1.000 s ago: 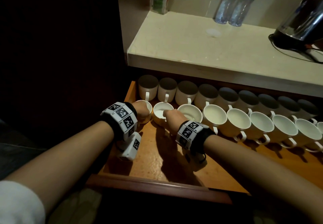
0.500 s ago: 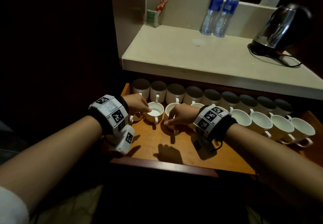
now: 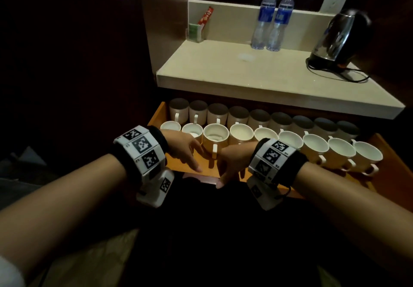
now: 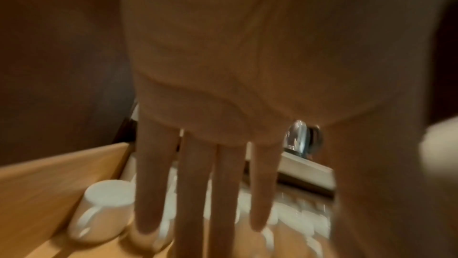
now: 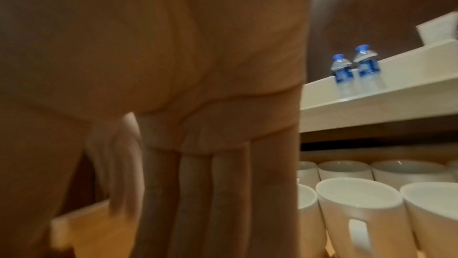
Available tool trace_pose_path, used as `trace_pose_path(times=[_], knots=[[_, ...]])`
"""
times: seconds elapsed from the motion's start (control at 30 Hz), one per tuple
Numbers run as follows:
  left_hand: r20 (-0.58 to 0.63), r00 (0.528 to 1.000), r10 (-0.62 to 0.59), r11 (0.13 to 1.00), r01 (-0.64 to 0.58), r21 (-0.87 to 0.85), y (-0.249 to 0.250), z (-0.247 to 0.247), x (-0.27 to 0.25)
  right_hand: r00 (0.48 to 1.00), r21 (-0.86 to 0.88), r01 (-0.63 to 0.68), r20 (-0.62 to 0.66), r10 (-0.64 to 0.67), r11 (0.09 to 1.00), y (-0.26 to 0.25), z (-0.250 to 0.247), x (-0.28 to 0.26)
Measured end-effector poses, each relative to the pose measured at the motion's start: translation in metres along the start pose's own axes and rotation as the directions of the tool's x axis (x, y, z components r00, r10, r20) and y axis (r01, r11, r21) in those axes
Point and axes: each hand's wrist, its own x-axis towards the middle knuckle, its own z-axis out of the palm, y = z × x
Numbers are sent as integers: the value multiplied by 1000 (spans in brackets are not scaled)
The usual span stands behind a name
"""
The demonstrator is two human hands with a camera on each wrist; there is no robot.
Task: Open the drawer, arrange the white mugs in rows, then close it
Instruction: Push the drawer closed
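Observation:
The wooden drawer [image 3: 156,116] stands pulled out under the counter. It holds two rows of white mugs: a back row [image 3: 238,114] in shadow and a front row [image 3: 215,134] with handles toward me. My left hand [image 3: 190,154] hovers over the drawer's front left, fingers straight and holding nothing. My right hand [image 3: 228,168] is beside it over the drawer's front edge, fingers relaxed and empty. The left wrist view shows straight fingers [image 4: 195,184] above a mug [image 4: 106,209]. In the right wrist view, fingers [image 5: 193,193] hang left of the mugs [image 5: 359,203].
A beige counter [image 3: 245,72] overhangs the back row. On it stand two water bottles [image 3: 263,20], a black kettle [image 3: 339,38] with its cord, and a small holder with packets [image 3: 195,31]. A wall outlet [image 3: 334,1] sits behind. Dark panels close off the left.
Both hands have let go of the front-row mugs at the left and drawn back toward the drawer's front edge, fingers now straightened. My view has pulled back and up.

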Motion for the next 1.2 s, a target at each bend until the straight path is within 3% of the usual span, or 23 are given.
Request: trace_pose_path(times=[0.13, 0.27, 0.33, 0.47, 0.6, 0.87, 1.0, 1.2], knots=[[27, 998, -49, 998, 48, 52, 5, 25, 8, 996, -96, 43, -71, -50, 994, 2, 11, -9], [-115, 993, -23, 997, 32, 77, 1, 27, 12, 969, -287, 72, -205, -135, 955, -3, 11, -10], [-177, 984, -18, 995, 35, 92, -2, 25, 15, 967, -364, 51, -214, -136, 930, -6, 5, -6], [-285, 958, 33, 990, 9, 144, -7, 16, 28, 951, -324, -36, -303, -67, 945, 2, -7, 1], [-342, 939, 22, 972, 60, 227, -10, -2, 48, 866, -286, -209, -498, 42, 935, 19, -15, 1], [-412, 909, 65, 969, 42, 245, -10, -50, 99, 714, -52, -343, -664, 224, 938, 54, -48, 29], [-488, 861, 146, 954, 8, 300, -10, -73, 125, 607, 37, -370, -747, 271, 928, 71, -62, 45], [-596, 763, 248, 942, -45, 334, -14, -104, 164, 528, 139, -369, -782, 330, 919, 94, -94, 73]])
